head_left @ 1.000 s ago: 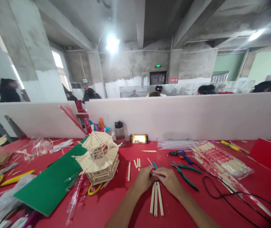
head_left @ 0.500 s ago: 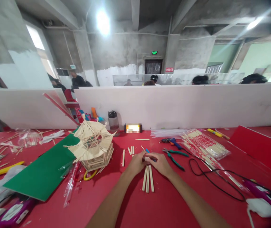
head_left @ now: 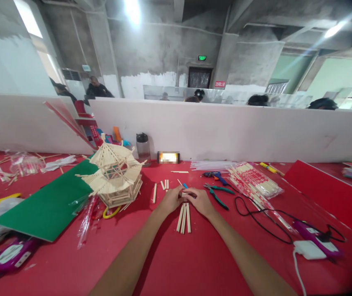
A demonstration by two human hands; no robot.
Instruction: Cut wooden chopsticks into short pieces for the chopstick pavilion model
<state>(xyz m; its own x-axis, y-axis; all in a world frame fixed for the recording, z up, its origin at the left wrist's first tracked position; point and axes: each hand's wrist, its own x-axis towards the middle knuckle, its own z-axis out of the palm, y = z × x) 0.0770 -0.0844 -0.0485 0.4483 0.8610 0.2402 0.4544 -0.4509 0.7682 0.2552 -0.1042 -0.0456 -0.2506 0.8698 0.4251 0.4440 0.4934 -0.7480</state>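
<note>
My left hand (head_left: 173, 200) and my right hand (head_left: 198, 201) meet above the red table, fingertips curled inward. Between them they pinch short pale wooden sticks (head_left: 184, 195), partly covered by the fingers. Just below the hands, several longer wooden sticks (head_left: 183, 220) lie side by side, pointing toward me. A blue object (head_left: 185, 186) shows behind my fingers; its kind is hidden. Left of my left hand rest more short sticks (head_left: 154, 193). Farther left stands a pagoda model (head_left: 117, 176) built of thin sticks, with two tiers of roof.
Green-handled pliers (head_left: 220, 192) and a glue gun (head_left: 215, 176) lie right of my hands, near packs of sticks (head_left: 256, 181) and a black cable (head_left: 252, 224). A green board (head_left: 46, 205) lies left. A bottle (head_left: 143, 148) and a lit screen (head_left: 168, 157) stand before the white partition (head_left: 225, 135).
The camera view has tilted downward and shifted a little. Both hands keep their place together above the sticks, with only slight finger movement.
</note>
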